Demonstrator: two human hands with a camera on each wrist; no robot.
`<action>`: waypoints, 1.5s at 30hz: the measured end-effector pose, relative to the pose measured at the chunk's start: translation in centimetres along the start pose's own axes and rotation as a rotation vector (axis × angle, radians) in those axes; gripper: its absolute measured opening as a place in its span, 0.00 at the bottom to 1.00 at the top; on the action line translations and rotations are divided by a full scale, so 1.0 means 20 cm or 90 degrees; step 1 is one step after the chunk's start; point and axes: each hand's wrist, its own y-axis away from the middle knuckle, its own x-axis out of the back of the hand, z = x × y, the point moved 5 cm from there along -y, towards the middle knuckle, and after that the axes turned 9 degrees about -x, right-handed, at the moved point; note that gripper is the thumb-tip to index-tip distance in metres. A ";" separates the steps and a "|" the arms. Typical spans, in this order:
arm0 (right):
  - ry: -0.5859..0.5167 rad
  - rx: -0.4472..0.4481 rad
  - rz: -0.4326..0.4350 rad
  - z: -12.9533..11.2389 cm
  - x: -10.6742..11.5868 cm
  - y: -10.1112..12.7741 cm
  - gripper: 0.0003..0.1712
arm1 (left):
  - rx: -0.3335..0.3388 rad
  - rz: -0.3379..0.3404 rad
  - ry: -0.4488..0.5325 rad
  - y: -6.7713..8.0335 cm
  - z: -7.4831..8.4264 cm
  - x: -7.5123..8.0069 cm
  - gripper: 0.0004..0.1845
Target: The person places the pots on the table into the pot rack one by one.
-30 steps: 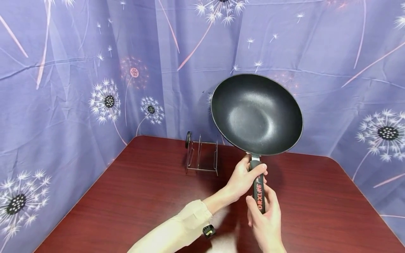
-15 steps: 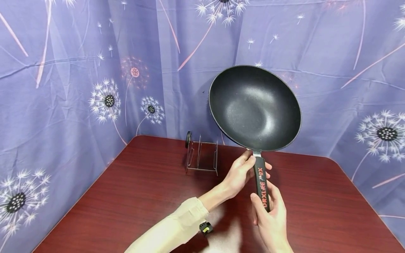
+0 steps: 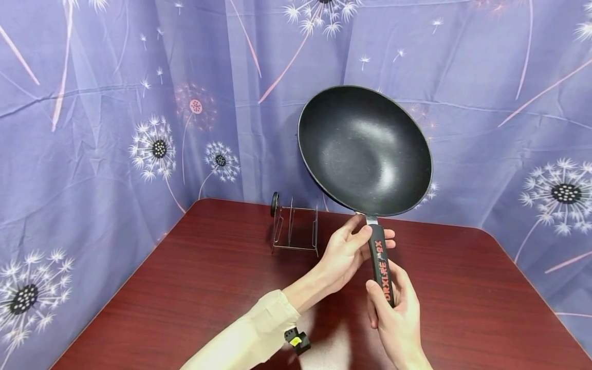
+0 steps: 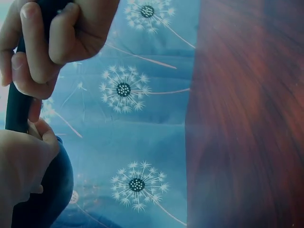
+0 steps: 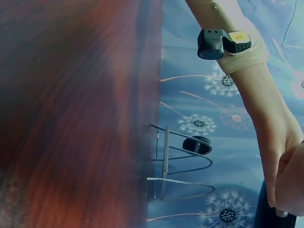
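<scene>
Head view: A black pan (image 3: pixel 365 149) is held up over the surface (image 3: pixel 222 288), its hollow side facing the viewer and its rim tilted.
Right hand (image 3: pixel 400 311): Clamped on the lower part of the handle (image 3: pixel 381 267), thumb on the near side; the left wrist view shows its fingers curled round the back.
Left hand (image 3: pixel 342 252): Set higher, near the metal neck (image 3: pixel 372 220), thumb at one edge of the handle and fingers passing behind; how firmly it presses cannot be told.
Pan balance: The broad body lies beyond both hands, probably making the pan top-heavy. Were the left hand to slacken, the body could dip or roll, with only the right hand at the far end to resist.
Wire rack (image 3: pixel 296 248): Stands apart from the pan, towards the back of the surface. A low sideways swing might strike its thin wires and shift or topple it.
Curtain (image 3: pixel 268 149): Hangs behind the pan; any contact cannot be judged. Too far a reach could drag the rim against the cloth.
Wrist camera (image 3: pixel 297 340): Projects below the left sleeve (image 3: pixel 263 321); lowering that forearm carelessly might knock it on the surface.
</scene>
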 end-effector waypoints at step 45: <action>-0.079 0.083 -0.198 -0.04 -0.20 0.01 0.26 | -0.054 0.174 -0.083 0.14 0.27 0.07 0.35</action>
